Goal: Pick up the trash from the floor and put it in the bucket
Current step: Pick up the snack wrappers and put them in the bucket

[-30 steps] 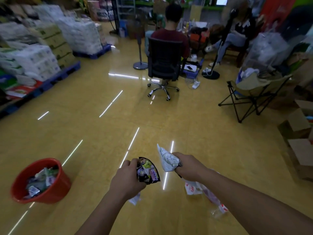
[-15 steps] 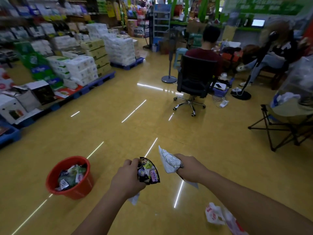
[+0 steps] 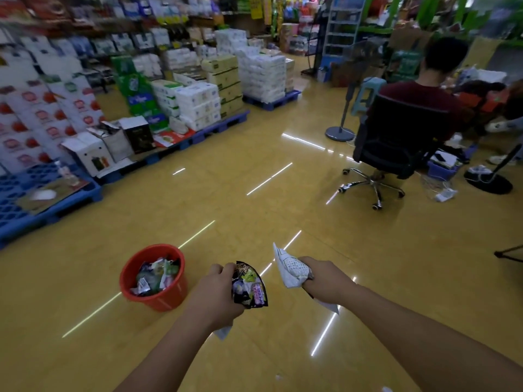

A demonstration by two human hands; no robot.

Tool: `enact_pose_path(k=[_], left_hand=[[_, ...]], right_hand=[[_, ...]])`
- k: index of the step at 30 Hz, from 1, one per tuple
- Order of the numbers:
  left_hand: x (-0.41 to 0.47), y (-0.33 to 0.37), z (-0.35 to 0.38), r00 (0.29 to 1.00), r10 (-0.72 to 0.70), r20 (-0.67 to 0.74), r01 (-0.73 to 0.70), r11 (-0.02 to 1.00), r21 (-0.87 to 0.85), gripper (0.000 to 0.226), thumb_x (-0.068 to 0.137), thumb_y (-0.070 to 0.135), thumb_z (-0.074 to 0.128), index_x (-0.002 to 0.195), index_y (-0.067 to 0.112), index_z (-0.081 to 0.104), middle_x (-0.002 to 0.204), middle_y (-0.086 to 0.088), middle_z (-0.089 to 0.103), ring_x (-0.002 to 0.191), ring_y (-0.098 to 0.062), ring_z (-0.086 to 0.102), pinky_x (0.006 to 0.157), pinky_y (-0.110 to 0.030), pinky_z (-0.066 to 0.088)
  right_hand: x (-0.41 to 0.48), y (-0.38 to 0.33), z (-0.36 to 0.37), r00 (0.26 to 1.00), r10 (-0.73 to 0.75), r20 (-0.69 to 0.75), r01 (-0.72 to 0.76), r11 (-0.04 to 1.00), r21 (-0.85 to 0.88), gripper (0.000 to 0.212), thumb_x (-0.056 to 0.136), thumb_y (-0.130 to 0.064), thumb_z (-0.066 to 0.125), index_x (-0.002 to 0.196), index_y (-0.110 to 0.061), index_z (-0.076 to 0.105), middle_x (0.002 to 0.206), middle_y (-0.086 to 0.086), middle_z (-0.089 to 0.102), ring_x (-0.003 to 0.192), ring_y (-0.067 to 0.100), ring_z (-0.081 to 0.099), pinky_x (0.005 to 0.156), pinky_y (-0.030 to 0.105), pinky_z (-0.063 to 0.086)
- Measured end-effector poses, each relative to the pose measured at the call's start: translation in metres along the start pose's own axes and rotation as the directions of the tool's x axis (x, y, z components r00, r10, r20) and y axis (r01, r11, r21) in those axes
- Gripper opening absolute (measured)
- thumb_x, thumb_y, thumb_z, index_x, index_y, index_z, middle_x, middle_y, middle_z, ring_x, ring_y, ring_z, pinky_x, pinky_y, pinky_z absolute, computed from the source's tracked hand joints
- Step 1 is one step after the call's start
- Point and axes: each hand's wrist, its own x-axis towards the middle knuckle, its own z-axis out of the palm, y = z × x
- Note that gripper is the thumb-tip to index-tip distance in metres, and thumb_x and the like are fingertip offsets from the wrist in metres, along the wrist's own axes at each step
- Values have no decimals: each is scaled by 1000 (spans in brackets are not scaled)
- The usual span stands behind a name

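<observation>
Left hand point(image 3: 216, 295) grip closed round dark wrapper point(image 3: 250, 288) — right hand point(image 3: 325, 281) grip clutching white paper point(image 3: 288, 268); red bucket point(image 3: 167, 300) beside left.

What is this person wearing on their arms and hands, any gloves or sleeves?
Nothing that shows. The left hand and right hand are bare, with no gloves, rings or bands visible. The left forearm and right forearm are bare too, with no sleeve, watch or bracelet as far as the picture's edge. There are no cables or markings on them.

Glossy yellow floor point(image 3: 198, 210), red plastic bucket point(image 3: 164, 298), crumpled white paper point(image 3: 291, 270), shiny foil wrapper point(image 3: 250, 287)
</observation>
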Motion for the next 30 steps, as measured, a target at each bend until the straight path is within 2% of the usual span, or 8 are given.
enact_pose_path(k=[9, 15, 19, 22, 27, 30], left_hand=[[35, -9, -11, 978, -204, -48, 203, 979, -24, 85, 67, 41, 68, 142, 27, 30, 133, 1, 42, 114, -23, 51, 84, -41, 54], [47, -20, -19, 958, -273, -88, 270, 962, -41, 87, 67, 42, 69, 143, 28, 30, 139, 2, 39, 119, -22, 49, 86, -40, 52], [52, -30, -26, 948, -299, -106, 295, 954, -52, 88, 68, 41, 71, 144, 27, 29, 140, 1, 39, 120, -23, 48, 87, -40, 52], [60, -47, -32, 936, -334, -111, 331, 943, -47, 88, 69, 39, 71, 145, 27, 28, 139, 1, 39, 118, -23, 50, 84, -39, 53], [78, -87, -41, 916, -384, -111, 379, 923, -66, 87, 69, 38, 70, 144, 27, 28, 140, 1, 38, 116, -23, 52, 81, -38, 54], [92, -116, -44, 909, -406, -96, 399, 913, -79, 91, 69, 39, 70, 147, 26, 25, 145, 1, 35, 119, -24, 51, 83, -39, 53]], right_hand=[[90, -8, -25, 983, -134, 125, 144, 987, -68, 33, 86, -25, 54, 119, -21, 58, 88, -3, 69, 81, 20, 65, 72, 33, 51], [132, -30, -20, 959, -215, 185, 237, 966, -107, 33, 89, -26, 57, 121, -23, 58, 106, 1, 70, 92, 21, 64, 75, 30, 49], [155, -50, -9, 941, -243, 233, 276, 954, -117, 36, 90, -27, 57, 125, -24, 56, 109, -1, 69, 91, 18, 63, 70, 27, 47], [175, -66, 0, 924, -266, 274, 307, 945, -115, 34, 90, -26, 56, 123, -24, 57, 104, -2, 69, 86, 16, 63, 65, 24, 46], [213, -103, 13, 908, -285, 308, 335, 934, -123, 32, 88, -24, 56, 121, -22, 58, 101, -1, 69, 84, 18, 63, 72, 29, 50], [240, -124, 25, 901, -287, 326, 342, 931, -127, 25, 89, -25, 57, 113, -25, 57, 94, -4, 66, 82, 17, 61, 66, 25, 46]])
